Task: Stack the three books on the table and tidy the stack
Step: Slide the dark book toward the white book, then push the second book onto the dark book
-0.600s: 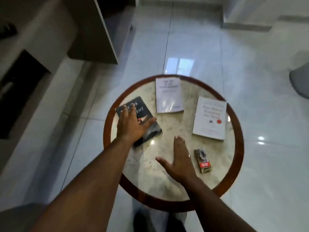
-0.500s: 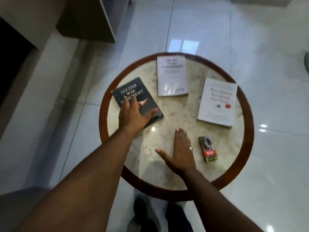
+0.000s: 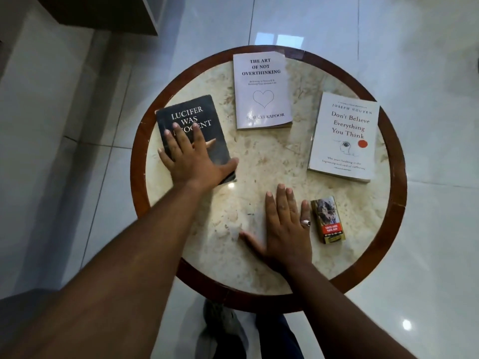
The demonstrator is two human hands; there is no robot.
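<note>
Three books lie apart on a round marble table (image 3: 264, 161) with a wooden rim. A black book titled "Lucifer Was Innocent" (image 3: 191, 117) is at the left. My left hand (image 3: 191, 161) lies flat on its lower half with the fingers spread and the thumb at the book's lower right corner. A white book, "The Art of Not Overthinking" (image 3: 262, 90), sits at the far edge. Another white book, "Don't Believe Everything You Think" (image 3: 344, 137), sits at the right. My right hand (image 3: 285, 229) rests flat and open on the marble near me, holding nothing.
A small cigarette pack (image 3: 328, 220) lies just right of my right hand. My shoes (image 3: 223, 330) show under the table's near edge. Glossy white floor tiles surround the table. A dark cabinet (image 3: 103, 14) stands at the far left.
The view has tilted down and closer over the table. My left hand stays on the black book, and my right hand has settled flat on the marble beside the pack.
</note>
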